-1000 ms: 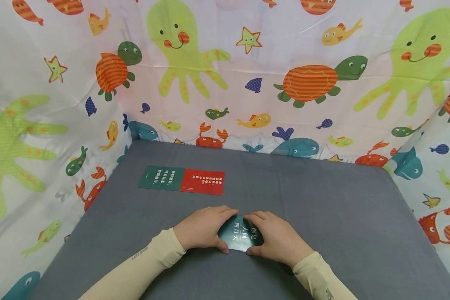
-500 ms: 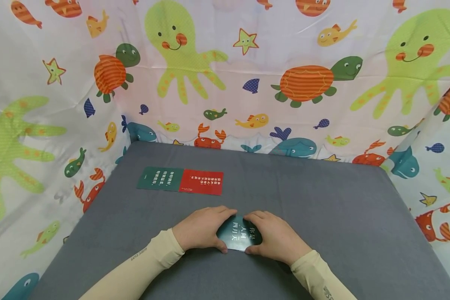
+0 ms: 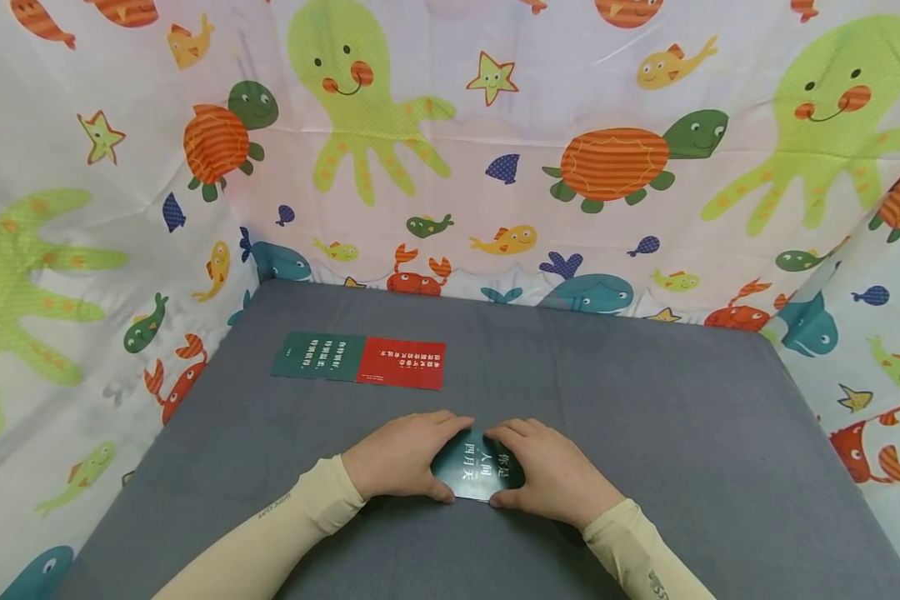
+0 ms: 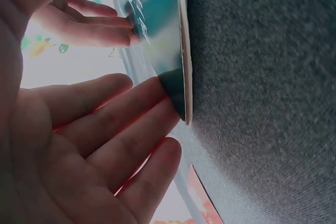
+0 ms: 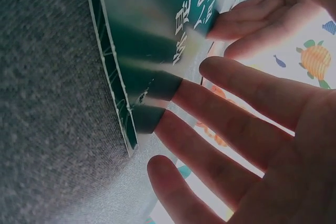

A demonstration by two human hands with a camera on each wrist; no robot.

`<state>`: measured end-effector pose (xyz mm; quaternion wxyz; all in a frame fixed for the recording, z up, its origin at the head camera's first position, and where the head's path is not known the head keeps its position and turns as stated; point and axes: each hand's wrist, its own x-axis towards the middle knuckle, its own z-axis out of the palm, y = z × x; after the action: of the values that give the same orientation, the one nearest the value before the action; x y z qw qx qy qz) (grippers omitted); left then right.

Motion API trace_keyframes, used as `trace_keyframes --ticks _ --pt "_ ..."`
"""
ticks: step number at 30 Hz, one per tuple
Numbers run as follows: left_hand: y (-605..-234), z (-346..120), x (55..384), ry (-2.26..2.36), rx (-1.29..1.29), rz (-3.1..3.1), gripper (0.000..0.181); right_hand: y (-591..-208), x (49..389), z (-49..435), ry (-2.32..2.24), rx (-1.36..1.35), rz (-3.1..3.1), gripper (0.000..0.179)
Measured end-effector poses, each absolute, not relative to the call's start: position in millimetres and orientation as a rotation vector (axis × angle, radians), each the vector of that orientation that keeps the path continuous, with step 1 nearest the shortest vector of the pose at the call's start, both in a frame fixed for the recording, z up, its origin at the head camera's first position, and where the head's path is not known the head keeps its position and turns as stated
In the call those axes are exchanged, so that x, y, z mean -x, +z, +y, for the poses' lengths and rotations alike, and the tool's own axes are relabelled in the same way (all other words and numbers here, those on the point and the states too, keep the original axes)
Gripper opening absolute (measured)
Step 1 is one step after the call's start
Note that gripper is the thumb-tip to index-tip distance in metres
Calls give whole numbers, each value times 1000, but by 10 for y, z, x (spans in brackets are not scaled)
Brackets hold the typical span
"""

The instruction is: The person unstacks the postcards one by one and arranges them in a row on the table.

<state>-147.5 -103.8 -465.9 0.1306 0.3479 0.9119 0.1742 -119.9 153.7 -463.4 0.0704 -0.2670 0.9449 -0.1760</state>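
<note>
A small dark green card [image 3: 474, 470] with white Chinese characters lies at the front middle of the grey table. On its left side, my left hand [image 3: 405, 457] holds it between thumb and fingers. The right hand [image 3: 561, 471] grips the opposite side the same way. Fingertips of both hands touch the far edge, and the thumbs sit at the near edge. In the right wrist view the card [image 5: 142, 19] shows two layers with a narrow gap along the edge. Its edge looks thick in the left wrist view, where the card's glossy face [image 4: 163, 19] catches light.
Farther back on the left of the grey table [image 3: 667, 433] lies a green printed card [image 3: 319, 356] adjoining a red printed card [image 3: 401, 363]. Whether they are joined, I cannot tell. Fabric curtain [image 3: 525, 225] with sea animals rises around the back and sides.
</note>
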Motion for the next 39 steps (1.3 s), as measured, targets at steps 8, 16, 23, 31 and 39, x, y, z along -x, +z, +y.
trace_keyframes --ticks 8,16,23,31,39 --pt "-4645 -1028 1468 510 -999 2650 96 -4612 1206 1528 -526 766 2824 81" --pt "-4615 -1001 1508 515 -1018 2629 97 -4582 1214 1579 -500 744 2829 81" --pt "-4570 -1020 1600 537 -984 2610 100 -4546 1290 1595 -544 776 2816 79" --pt "-4540 -943 2029 590 -953 2637 98 -4543 1684 1629 -527 719 2885 78" --pt "-4624 -828 2607 502 -929 2673 94 -4635 2250 1693 -569 629 2862 77"
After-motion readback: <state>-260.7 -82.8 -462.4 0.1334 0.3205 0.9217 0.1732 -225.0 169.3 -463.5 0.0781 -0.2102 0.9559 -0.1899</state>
